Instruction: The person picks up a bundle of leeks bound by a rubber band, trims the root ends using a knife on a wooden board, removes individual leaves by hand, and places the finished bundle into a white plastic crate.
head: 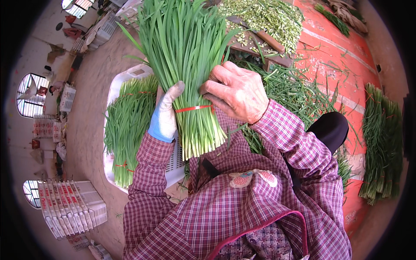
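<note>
A thick bunch of garlic chives (187, 61) stands before me, leaves up and pale cut stems down. A red tie (194, 109) circles its lower part. My left hand (166, 110), in a white and blue work glove, grips the bunch from the left, thumb across the front just above the tie. Bare, my right hand (235, 92) pinches at the leaves on the right side, a little above the tie. Its fingertips are partly hidden, so the exact strands between them cannot be made out.
Tied chive bunches (130, 113) fill a white plastic crate (109, 162) at left. A wooden-handled knife (268, 40) lies on a board (279, 60) beside chopped stem ends (276, 19). Loose chives (289, 87) cover the red sheet (325, 61); more bunches (378, 139) lie right. Crates (71, 208) stand lower left.
</note>
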`<state>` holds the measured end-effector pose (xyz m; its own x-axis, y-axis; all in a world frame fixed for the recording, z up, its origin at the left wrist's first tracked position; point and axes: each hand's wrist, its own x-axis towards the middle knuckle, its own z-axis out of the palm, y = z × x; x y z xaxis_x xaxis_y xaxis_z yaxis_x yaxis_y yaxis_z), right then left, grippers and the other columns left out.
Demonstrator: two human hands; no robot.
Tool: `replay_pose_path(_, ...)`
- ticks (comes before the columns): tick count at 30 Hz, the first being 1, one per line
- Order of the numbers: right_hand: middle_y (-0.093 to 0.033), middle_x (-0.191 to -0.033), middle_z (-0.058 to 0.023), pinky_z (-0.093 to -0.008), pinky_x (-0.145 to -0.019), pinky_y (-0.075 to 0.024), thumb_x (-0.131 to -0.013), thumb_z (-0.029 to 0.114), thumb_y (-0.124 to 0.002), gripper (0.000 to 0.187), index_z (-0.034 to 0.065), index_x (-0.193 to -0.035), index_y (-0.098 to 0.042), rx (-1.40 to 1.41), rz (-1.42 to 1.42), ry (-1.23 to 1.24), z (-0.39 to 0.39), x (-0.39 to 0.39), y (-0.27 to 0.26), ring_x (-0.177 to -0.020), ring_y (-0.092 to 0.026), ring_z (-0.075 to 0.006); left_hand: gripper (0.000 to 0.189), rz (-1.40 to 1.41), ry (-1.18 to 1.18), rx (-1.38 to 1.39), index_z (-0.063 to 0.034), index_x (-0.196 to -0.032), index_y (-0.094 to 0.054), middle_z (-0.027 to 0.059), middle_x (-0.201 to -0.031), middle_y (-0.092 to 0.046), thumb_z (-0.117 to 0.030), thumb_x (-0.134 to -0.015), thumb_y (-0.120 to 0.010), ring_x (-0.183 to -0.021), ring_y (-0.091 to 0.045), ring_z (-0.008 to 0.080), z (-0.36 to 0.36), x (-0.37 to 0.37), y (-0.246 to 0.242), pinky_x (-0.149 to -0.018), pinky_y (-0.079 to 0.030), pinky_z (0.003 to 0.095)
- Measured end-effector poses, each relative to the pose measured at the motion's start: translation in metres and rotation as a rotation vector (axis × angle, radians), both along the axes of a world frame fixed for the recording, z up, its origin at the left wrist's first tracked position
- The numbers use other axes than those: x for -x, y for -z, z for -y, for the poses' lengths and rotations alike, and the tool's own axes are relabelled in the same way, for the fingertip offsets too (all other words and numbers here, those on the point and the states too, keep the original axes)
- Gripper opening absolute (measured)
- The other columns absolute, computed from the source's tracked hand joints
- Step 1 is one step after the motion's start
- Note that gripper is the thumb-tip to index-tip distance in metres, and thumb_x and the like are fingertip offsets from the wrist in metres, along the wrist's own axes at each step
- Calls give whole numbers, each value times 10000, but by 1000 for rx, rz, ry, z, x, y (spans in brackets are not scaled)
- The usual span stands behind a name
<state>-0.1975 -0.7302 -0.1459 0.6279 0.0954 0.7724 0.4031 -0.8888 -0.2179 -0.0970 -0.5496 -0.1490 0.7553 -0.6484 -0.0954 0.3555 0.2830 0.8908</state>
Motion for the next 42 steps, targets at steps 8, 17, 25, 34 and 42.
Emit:
replay_pose_path(8, -483, -829, -31, -331, -638, -501, -624, 223, -675, 264, 86, -793, -524, 248, -20, -182, 15, -11, -11, -827, -542, -179, 509, -23, 14, -35, -42, -1354, -410, 84, -1247, -554, -102, -882, -590, -1120, -552, 184, 0, -5, 7, -967, -450, 332)
replay_pose_path(17, -458, -811, -39, -306, -549, -489, -648, 215, -683, 298, 95, -853, -504, 218, -61, -132, 19, 0, -7, -768, -541, -201, 416, -51, -3, -26, -8, -1277, -505, 89, -1227, -575, -118, -883, -583, -1114, -555, 169, -1, -8, 10, -984, -435, 323)
replay_pose_path(25, -470, -820, -23, -290, -562, -509, -695, 199, -611, 172, 101, -803, -521, 285, 43, -147, 19, -2, -9, -803, -544, -159, 412, -12, 12, -53, -9, -1281, -498, 92, -1215, -587, -128, -896, -585, -1061, -591, 178, 7, 1, 0, -946, -476, 329)
replay_pose_path(34, -465, -791, -31, -278, -537, -493, -651, 210, -648, 242, 73, -757, -478, 333, 5, -157, 17, -6, -8, -749, -532, -158, 403, -111, 42, 2, -11, -1274, -503, 97, -1215, -585, -155, -905, -580, -1074, -586, 189, 6, -2, 6, -963, -469, 342)
replay_pose_path(42, -537, -735, -75, -362, -552, -511, -666, 181, -678, 273, 49, -802, -482, 151, -209, -127, 9, 2, -4, -727, -613, -249, 413, 20, -4, -57, -8, -1277, -497, 101, -1231, -574, -148, -898, -582, -1114, -564, 184, 6, -9, 10, -991, -441, 341)
